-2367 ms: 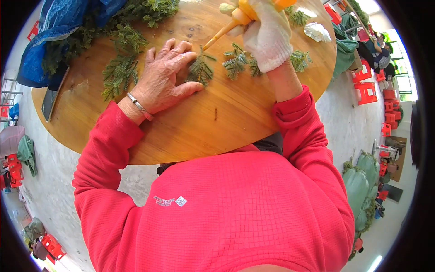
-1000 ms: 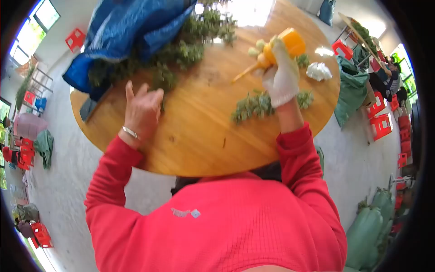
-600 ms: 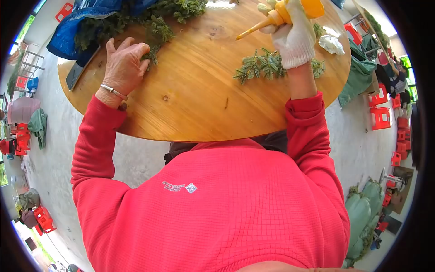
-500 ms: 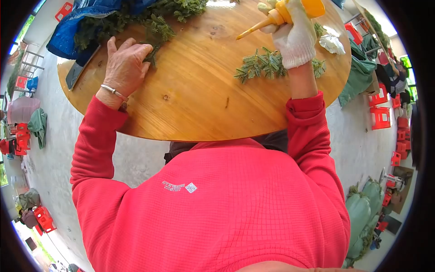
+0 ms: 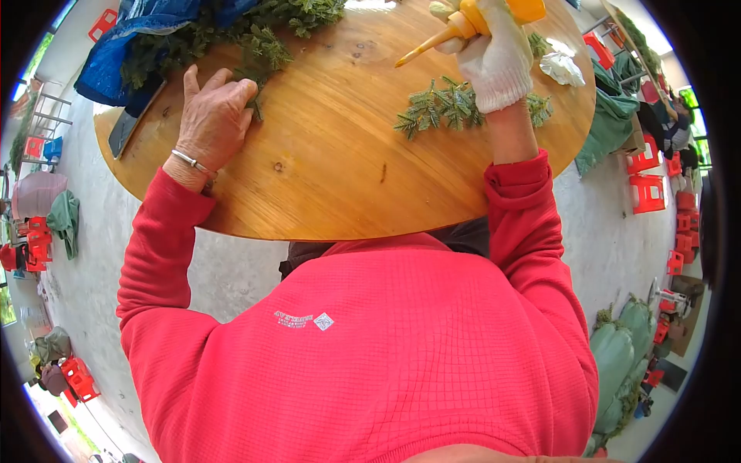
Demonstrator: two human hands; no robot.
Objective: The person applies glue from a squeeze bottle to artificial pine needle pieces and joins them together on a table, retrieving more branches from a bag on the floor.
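My bare left hand [image 5: 212,116], with a bracelet at the wrist, rests at the left of the round wooden table [image 5: 332,177]. Its fingers are curled around a green fir sprig [image 5: 258,106], whose tip shows past the thumb; the exact grip is partly hidden. My right hand [image 5: 498,65] wears a white knit glove and is closed around a yellow squeeze bottle [image 5: 467,21]. The bottle's long nozzle points left and down, above the tabletop. Below the glove lies a fir sprig [image 5: 440,108], partly covered by the wrist.
A blue plastic bag [image 5: 116,62] and a heap of fir branches [image 5: 262,42] lie at the table's far left. Beside my left hand is a dark flat blade-like tool [image 5: 123,131]. Crumpled white material [image 5: 562,69] sits at the right. Red stools [image 5: 647,193] stand on the floor.
The whole view has shifted slightly to the left. Both hands keep nearly the same pose, and the yellow bottle stays in my right hand.
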